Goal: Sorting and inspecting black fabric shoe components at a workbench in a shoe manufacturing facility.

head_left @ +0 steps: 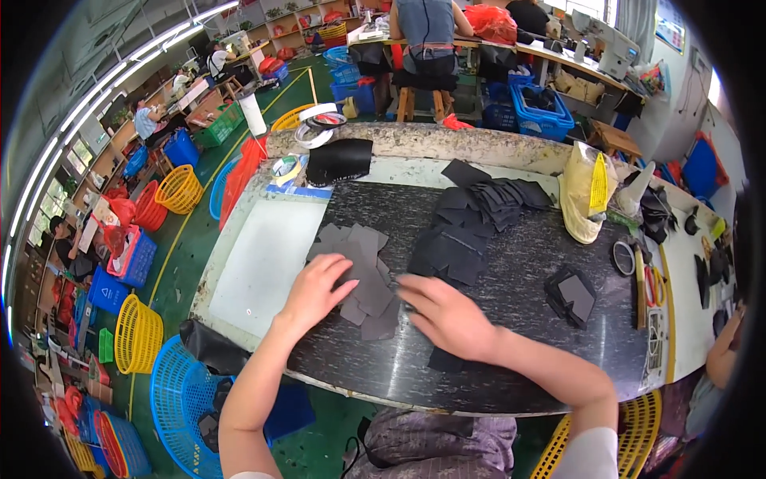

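While the left hand [313,291] lies flat with fingers spread on the grey pieces [361,275], pressing them down, the right hand [448,318] curls its fingers at the pile's edge; it may be pinching one piece, but that is hard to see. A good way is to hold the pile steady and lift one piece only. The pieces are thin, flat and grey, on the dark table [511,295], beside a black stack [463,231].
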`<state>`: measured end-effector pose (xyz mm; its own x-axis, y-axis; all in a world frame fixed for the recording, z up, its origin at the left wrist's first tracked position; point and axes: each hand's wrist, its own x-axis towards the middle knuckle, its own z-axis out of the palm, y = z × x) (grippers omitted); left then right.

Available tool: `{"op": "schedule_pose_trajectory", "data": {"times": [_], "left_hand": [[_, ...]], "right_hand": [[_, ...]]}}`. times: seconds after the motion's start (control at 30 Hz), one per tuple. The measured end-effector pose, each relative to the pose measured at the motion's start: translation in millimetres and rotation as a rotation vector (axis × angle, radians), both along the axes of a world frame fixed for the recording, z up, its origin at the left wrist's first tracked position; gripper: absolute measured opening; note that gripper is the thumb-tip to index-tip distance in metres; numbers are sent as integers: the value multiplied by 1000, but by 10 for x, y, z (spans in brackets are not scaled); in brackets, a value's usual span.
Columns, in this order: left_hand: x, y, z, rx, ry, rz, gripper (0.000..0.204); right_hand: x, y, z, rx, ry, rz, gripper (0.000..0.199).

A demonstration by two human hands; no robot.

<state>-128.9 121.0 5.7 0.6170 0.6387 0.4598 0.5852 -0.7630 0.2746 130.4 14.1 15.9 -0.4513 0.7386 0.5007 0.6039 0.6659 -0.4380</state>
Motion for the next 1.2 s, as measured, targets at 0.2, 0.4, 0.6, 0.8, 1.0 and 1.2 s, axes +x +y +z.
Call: {"op": "schedule_pose_trajectory", "data": {"times": [0.2, 0.4, 0.6, 0.8, 1.0, 1.2], "left_hand": [[-56, 150, -166, 98, 67, 67, 14], [-205, 300, -81, -209, -556, 368, 9], [51, -172, -66, 109, -6, -194, 10], [94, -61, -131, -160, -218, -77, 8], [78, -121, -164, -217, -267, -57, 8], [72, 127, 114, -122, 85, 45, 43]], "right_hand": [[-498, 704, -415, 30, -204, -92, 42], [-426, 738, -338, 99, -87, -7, 22], [-364, 535, -51, -16, 374, -108, 17], [-502, 273, -421, 180, -140, 64, 35], [-416, 293, -421, 46, -126, 87, 36], [-394, 555, -267, -141, 120, -59, 54]]}}
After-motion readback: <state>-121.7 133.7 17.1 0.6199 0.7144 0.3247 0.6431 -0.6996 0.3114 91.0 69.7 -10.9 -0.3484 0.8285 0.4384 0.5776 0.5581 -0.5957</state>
